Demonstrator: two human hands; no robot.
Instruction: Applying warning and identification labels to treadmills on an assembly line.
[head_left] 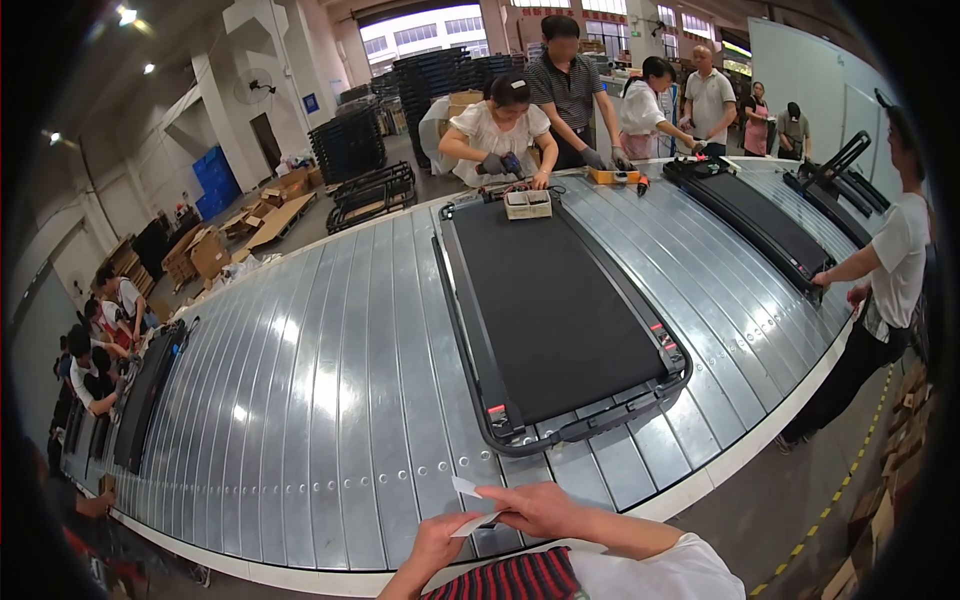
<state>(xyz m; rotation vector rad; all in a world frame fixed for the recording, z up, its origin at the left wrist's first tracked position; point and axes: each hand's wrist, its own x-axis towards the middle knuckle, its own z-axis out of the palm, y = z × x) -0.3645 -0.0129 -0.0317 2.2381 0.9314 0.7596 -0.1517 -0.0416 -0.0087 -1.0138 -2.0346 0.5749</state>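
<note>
Holding a small white paper strip (467, 504), both hands (437, 545) (535, 507) pinch it, grips closed; the black treadmill (550, 300) lies at twelve o'clock.

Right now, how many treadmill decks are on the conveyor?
4: one straight ahead, one far right, another behind it, one far left. More may be hidden.

Straight ahead of the person's left hand (432, 548) and right hand (540, 508), which pinch a small white paper slip (470, 505) over the near edge, a bare band of the ribbed grey metal conveyor (330, 400) lies open. Beyond it the long black treadmill deck (555, 310) blocks the middle, its near end frame closest to the hands. To the left the slats run bare to another black deck (150, 390) at the far edge, and a narrower free strip passes on the right.
</note>
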